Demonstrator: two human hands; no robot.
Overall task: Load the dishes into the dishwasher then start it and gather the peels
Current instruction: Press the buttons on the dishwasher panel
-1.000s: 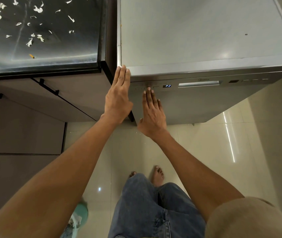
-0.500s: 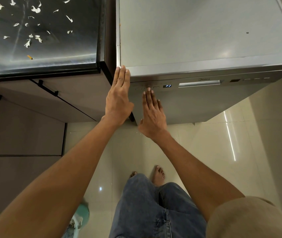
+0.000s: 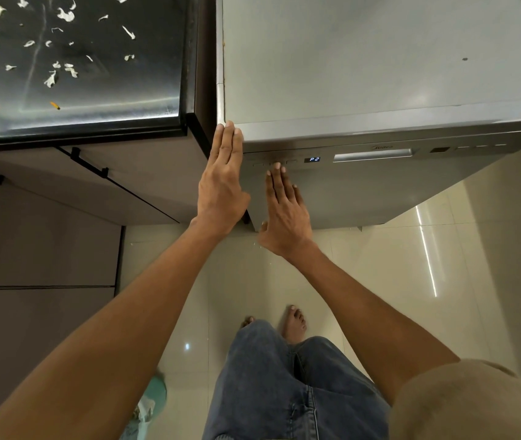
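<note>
- Since the earlier frames almost nothing has moved: both hands keep their places on the dishwasher [image 3: 379, 185], and the view has only drifted a little.
- The left hand [image 3: 222, 179] lies flat with straight fingers held together, the fingertips touching the top front left corner of the dishwasher; it grasps nothing.
- The right hand [image 3: 286, 211] is also flat and released, fingers straight, its middle fingertips on the row of buttons [image 3: 273, 162] at the left end of the control strip.
- Just right of those buttons the small display [image 3: 314, 159] reads "P2", and further right is the recessed door handle [image 3: 372, 154].
- The dishwasher door is closed, so what it holds cannot be seen.
- The peels [image 3: 51, 79] lie scattered, not gathered, over the dark counter [image 3: 110, 100] to the left of the dishwasher; one small orange scrap [image 3: 55, 105] lies near the counter's front edge.
- Below the counter are brown cabinet fronts [image 3: 40, 249] with dark handles.
</note>
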